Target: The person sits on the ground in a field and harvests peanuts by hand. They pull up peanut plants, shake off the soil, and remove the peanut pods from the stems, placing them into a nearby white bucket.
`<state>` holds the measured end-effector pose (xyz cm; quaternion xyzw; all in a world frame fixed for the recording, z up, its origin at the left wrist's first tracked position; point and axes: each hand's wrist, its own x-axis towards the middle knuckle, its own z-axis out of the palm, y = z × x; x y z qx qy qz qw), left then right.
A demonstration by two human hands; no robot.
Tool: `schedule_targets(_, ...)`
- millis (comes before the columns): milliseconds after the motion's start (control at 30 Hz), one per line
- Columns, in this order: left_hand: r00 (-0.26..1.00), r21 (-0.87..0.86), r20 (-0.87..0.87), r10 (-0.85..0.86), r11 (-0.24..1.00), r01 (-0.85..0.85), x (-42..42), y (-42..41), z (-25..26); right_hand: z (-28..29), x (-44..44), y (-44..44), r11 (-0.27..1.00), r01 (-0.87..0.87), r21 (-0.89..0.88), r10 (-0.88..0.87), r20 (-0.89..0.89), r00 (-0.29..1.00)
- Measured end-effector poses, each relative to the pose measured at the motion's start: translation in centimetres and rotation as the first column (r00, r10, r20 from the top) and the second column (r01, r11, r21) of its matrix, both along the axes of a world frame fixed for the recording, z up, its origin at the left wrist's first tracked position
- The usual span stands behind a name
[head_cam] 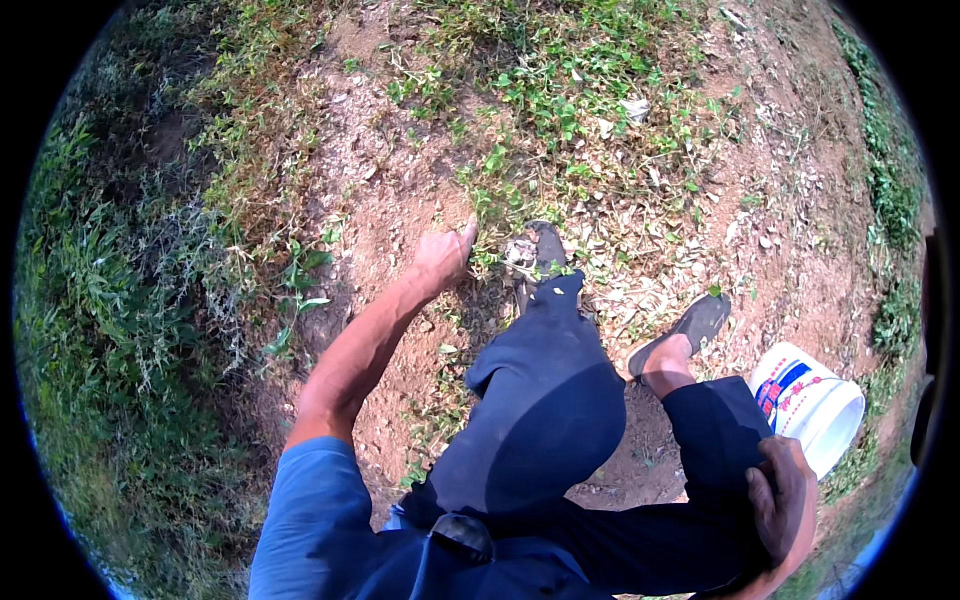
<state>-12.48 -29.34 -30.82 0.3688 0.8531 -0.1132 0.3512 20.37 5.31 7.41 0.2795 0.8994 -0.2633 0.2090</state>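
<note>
My left hand (pixel 444 256) reaches down to the soil beside my forward foot, fingers curled and one digit pointing up. Its tip meets a low leafy green plant (pixel 491 196); whether the fingers grip a stem is hidden. My right hand (pixel 786 491) rests on my bent knee in dark trousers (pixel 551 405), thumb apart from the fingers, with nothing seen in it. Just beyond that hand, a white plastic bucket (pixel 806 390) with blue and red print leans with its mouth towards me. Little of its inside shows.
My forward shoe (pixel 549 244) stands among weeds and dry leaves (pixel 622 255), my other shoe (pixel 686 330) to its right. Dense green growth (pixel 120 300) borders the left side. Low green plants (pixel 570 90) spread ahead over reddish soil. A pale scrap (pixel 634 110) lies among them.
</note>
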Motion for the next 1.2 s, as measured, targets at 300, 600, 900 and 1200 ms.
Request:
schedule_targets(300,0.984,0.0,0.092,0.155,0.988,-0.156,-2.5,0.3,-1.5,0.6,-0.4,0.0,1.0,0.014,0.0,-0.014,0.011,1.0)
schedule_targets(600,0.743,-0.108,0.434,0.509,0.849,-0.518,-4.0,3.0,-1.6,0.3,0.0,-0.2,1.0,-0.025,-0.008,0.025,0.033,0.999)
schedule_targets(900,0.963,-0.059,0.097,0.252,0.967,-0.248,-2.4,3.5,-4.6,0.6,-0.6,0.8,0.997,0.064,-0.04,-0.062,0.062,0.996)
schedule_targets(1200,0.985,0.05,0.007,0.174,0.983,-0.174,-0.3,3.1,-5.7,1.3,-1.4,0.3,0.996,0.069,-0.048,-0.064,0.096,0.993)
